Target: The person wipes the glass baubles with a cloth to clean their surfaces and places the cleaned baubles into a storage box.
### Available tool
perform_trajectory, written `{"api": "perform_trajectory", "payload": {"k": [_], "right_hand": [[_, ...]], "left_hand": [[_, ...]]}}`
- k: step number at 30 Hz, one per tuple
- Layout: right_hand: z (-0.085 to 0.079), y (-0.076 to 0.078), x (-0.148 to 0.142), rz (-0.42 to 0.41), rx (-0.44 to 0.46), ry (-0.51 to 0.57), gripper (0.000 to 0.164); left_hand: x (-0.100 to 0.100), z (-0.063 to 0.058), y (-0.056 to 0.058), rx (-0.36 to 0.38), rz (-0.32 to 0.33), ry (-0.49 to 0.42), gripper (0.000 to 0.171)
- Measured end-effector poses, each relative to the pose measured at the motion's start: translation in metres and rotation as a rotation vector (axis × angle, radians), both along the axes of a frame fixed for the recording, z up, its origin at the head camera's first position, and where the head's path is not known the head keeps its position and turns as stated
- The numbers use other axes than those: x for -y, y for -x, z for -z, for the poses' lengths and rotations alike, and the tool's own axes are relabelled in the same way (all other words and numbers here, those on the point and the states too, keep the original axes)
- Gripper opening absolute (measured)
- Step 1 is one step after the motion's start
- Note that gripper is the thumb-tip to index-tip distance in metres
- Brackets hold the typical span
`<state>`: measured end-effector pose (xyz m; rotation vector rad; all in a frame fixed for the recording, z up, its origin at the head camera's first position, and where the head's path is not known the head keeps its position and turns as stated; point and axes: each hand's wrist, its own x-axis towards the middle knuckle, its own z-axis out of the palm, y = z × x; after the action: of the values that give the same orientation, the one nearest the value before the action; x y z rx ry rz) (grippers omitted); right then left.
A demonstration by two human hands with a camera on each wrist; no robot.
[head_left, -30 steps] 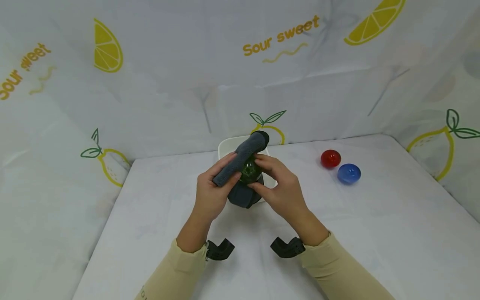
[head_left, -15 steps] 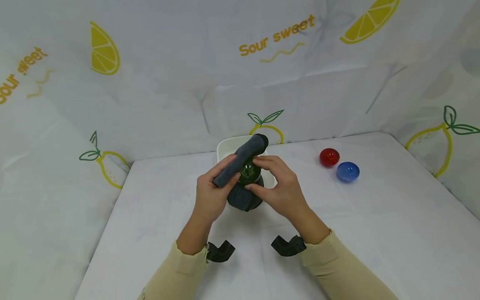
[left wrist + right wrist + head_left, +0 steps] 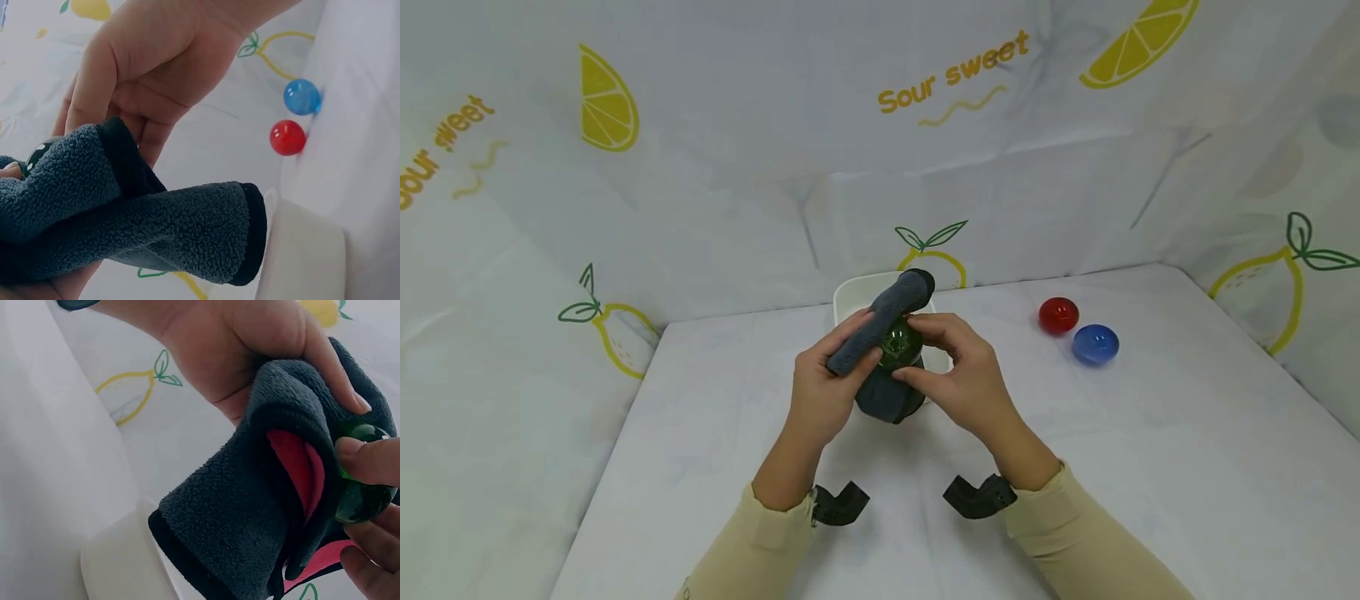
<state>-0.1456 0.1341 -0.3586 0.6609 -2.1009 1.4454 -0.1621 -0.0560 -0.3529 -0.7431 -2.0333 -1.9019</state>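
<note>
Sitting between both hands, green ball (image 3: pixel 901 344) lies against the dark cloth (image 3: pixel 887 393), tucked beside its rolled fold. Clock read from the head view, 12 pointing away from the person.

Right hand (image 3: pixel 973 375): thumb and fingers pinch the ball, so it is the nearer; ball at its 10 o'clock. Left hand (image 3: pixel 823 392): grips the cloth, thumb just beside the ball; ball at its 2. Roll's long axis runs 8 to 2; ball is on its 4 o'clock side. My judgement: any shift turns on ball against fold. Ball is round, no long axis.

Outward: white container (image 3: pixel 847 293) behind cloth, toward 11. Red ball (image 3: pixel 1058 316) and blue ball (image 3: pixel 1095 344) well apart on counter (image 3: pixel 737 417), near 3, just beside each other.
</note>
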Motion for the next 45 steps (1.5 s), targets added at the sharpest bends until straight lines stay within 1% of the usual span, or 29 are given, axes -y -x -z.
{"api": "perform_trajectory", "payload": {"k": [3,6,11,13,14,15,17,19,22,26,28,30,32,34,38,41,45], "right_hand": [[-0.003,0.002,-0.003,-0.095,0.048,0.083,0.060],[-0.005,0.003,-0.005,-0.157,0.112,0.145,0.060],[-0.007,0.002,-0.009,-0.210,0.300,0.246,0.059],[-0.006,0.002,-0.008,-0.205,0.347,0.267,0.059],[-0.005,0.002,-0.008,-0.200,0.355,0.274,0.059],[-0.004,0.002,-0.006,-0.185,0.348,0.269,0.059],[-0.001,0.002,-0.004,-0.137,0.300,0.228,0.059],[0.001,0.002,0.000,-0.075,0.234,0.172,0.059],[0.004,0.001,0.004,0.048,0.123,0.050,0.057],[0.006,0.000,0.008,0.182,-0.016,-0.076,0.053],[0.006,-0.001,0.009,0.217,-0.067,-0.109,0.053],[0.005,-0.001,0.009,0.231,-0.094,-0.116,0.053],[0.004,-0.002,0.008,0.233,-0.092,-0.104,0.054],[0.003,-0.002,0.005,0.234,-0.067,-0.087,0.054],[0.002,-0.001,0.002,0.229,0.011,-0.043,0.051],[0.001,-0.001,0.000,0.190,0.082,-0.011,0.048],[0.001,0.000,-0.003,0.114,0.169,0.033,0.042]], "left_hand": [[0.002,-0.002,0.000,0.010,0.025,-0.024,0.040],[0.003,-0.005,0.001,0.026,0.059,-0.057,0.041],[0.005,-0.005,0.002,0.075,0.101,-0.093,0.042],[0.005,-0.003,0.003,0.092,0.101,-0.096,0.042],[0.004,-0.002,0.003,0.096,0.098,-0.093,0.041],[0.004,-0.001,0.003,0.095,0.093,-0.088,0.041],[0.002,0.002,0.004,0.072,0.070,-0.059,0.040],[-0.001,0.004,0.004,0.037,0.036,-0.017,0.040],[-0.004,0.006,0.003,-0.008,-0.016,0.045,0.041],[-0.006,0.008,0.000,-0.017,-0.052,0.090,0.042],[-0.007,0.008,0.000,-0.025,-0.057,0.094,0.042],[-0.008,0.008,0.000,-0.033,-0.058,0.085,0.042],[-0.008,0.007,-0.001,-0.041,-0.053,0.070,0.041],[-0.008,0.006,-0.001,-0.043,-0.046,0.058,0.041],[-0.008,0.007,0.000,-0.055,-0.033,0.053,0.041],[-0.007,0.007,0.000,-0.059,-0.028,0.052,0.040],[-0.006,0.007,0.000,-0.050,-0.019,0.040,0.041]]}}
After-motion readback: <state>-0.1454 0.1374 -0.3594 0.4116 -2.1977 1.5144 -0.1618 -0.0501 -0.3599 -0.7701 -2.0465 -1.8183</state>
